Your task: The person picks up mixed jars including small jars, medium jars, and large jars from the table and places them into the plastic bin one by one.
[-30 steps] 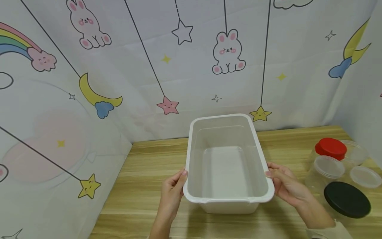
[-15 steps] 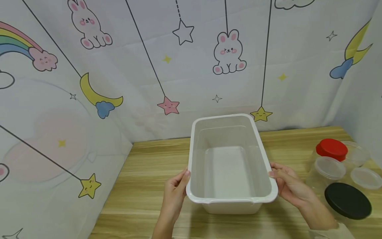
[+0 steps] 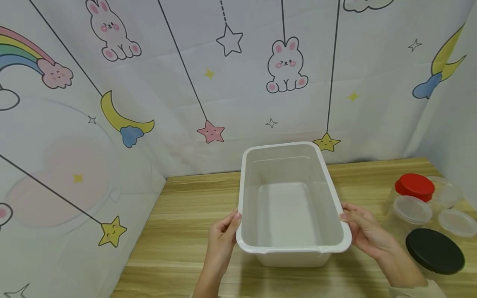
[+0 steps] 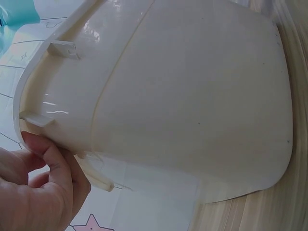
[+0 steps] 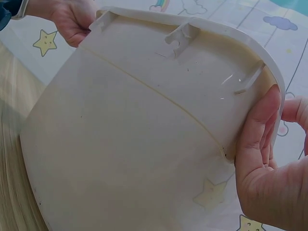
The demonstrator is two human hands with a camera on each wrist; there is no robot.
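A white, deep rectangular plastic bin point(image 3: 294, 250) with rounded corners and a wide rim stands upright on the table, nothing inside it. My left hand point(image 3: 220, 240) grips the left side of the rim near the front corner, thumb on top. On the opposite side, my right hand point(image 3: 369, 234) pinches the rim with its fingers curled beneath. In the left wrist view the bin's outer wall point(image 4: 192, 91) meets the wood at its lower edge, and the left hand's fingers tuck under the lip. Small ribs show below the rim in the right wrist view, near the right hand point(image 5: 269, 168).
On the right of the wooden table point(image 3: 186, 215) are a red-lidded clear jar point(image 3: 414, 186), a clear container point(image 3: 411, 211), a clear lid point(image 3: 457, 222) and a black lid point(image 3: 434, 251). A white printed curtain point(image 3: 179, 74) stands behind and to the left.
The bin has slid slightly to the right, both hands moving with it and keeping their grip on the rim. The jars and lids stay where they were.
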